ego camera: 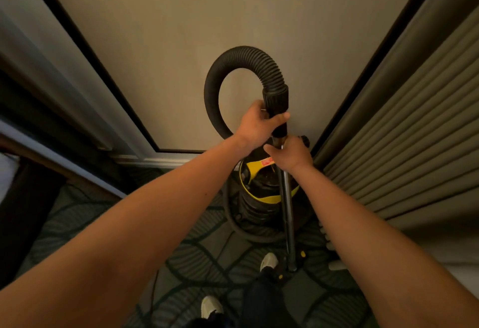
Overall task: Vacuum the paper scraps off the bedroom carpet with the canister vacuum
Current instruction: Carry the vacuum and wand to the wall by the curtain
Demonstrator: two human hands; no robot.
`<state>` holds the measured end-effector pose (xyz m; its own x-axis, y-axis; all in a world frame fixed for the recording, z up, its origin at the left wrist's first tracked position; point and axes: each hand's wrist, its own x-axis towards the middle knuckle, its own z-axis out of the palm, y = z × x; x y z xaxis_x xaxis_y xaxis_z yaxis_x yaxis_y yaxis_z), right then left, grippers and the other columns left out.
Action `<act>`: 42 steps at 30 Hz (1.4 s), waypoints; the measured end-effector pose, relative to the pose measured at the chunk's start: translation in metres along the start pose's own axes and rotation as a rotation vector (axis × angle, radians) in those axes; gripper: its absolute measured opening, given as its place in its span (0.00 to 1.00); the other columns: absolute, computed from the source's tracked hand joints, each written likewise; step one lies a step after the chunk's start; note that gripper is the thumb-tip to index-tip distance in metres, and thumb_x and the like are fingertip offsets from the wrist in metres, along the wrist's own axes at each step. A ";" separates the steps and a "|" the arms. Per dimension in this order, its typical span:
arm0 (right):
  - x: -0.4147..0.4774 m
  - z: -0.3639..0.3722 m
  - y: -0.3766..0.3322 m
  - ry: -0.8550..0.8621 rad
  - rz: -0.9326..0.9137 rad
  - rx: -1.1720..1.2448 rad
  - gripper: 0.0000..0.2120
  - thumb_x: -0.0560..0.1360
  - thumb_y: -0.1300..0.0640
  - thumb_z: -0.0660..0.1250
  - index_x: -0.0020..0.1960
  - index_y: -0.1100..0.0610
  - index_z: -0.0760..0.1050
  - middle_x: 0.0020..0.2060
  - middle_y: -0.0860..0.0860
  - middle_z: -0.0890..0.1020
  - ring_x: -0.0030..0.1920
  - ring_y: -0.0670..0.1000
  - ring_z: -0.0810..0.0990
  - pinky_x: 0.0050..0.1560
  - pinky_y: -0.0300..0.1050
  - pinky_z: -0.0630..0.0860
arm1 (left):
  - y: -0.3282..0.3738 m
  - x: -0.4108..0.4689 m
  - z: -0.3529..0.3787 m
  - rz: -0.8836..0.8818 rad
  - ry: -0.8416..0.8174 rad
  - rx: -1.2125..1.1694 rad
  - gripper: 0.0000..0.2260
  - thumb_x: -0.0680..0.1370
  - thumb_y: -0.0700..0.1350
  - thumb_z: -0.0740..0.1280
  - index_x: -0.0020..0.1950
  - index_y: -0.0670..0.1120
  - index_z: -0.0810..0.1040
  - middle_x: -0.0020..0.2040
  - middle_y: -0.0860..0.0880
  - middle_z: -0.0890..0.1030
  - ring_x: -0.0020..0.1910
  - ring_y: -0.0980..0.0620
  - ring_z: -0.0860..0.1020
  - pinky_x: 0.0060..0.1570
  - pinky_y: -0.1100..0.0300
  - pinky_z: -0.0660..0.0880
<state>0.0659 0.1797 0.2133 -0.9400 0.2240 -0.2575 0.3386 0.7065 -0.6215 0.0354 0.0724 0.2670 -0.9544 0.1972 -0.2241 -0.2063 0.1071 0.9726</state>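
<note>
Forearms stretch ahead: left hand curls round the black hose cuff; just beneath those fingers, right hand apparently grips the metal wand, canister vacuum below.

The vacuum stands in a tight corner: wall just behind, curtain close on the right, a panel on the left. Its hose loops up before the wall, its tube upright beside it; open carpet lies nearer.
</note>
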 end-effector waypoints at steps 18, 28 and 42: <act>-0.012 0.058 -0.149 -0.028 -0.164 0.205 0.08 0.76 0.49 0.68 0.46 0.54 0.74 0.41 0.49 0.80 0.44 0.52 0.80 0.44 0.46 0.75 | 0.038 -0.027 -0.130 0.210 0.223 -0.046 0.19 0.76 0.46 0.70 0.66 0.42 0.74 0.55 0.46 0.81 0.55 0.51 0.80 0.53 0.63 0.77; 0.015 0.088 -0.163 0.080 -0.043 0.316 0.06 0.78 0.57 0.64 0.43 0.57 0.75 0.34 0.49 0.77 0.40 0.54 0.79 0.41 0.46 0.74 | 0.027 0.007 -0.141 0.245 0.123 0.014 0.15 0.77 0.43 0.69 0.63 0.43 0.77 0.49 0.50 0.80 0.53 0.51 0.80 0.56 0.57 0.77; 0.139 0.113 -0.155 -0.104 0.056 0.466 0.03 0.79 0.59 0.63 0.51 0.57 0.75 0.42 0.54 0.81 0.44 0.55 0.79 0.40 0.46 0.73 | -0.005 0.129 -0.159 0.047 0.018 0.119 0.18 0.78 0.43 0.67 0.68 0.44 0.73 0.57 0.47 0.80 0.59 0.51 0.78 0.62 0.55 0.74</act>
<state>-0.1125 0.0254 0.1899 -0.9186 0.1675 -0.3579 0.3938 0.3142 -0.8638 -0.1207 -0.0577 0.2435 -0.9664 0.1872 -0.1762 -0.1352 0.2129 0.9677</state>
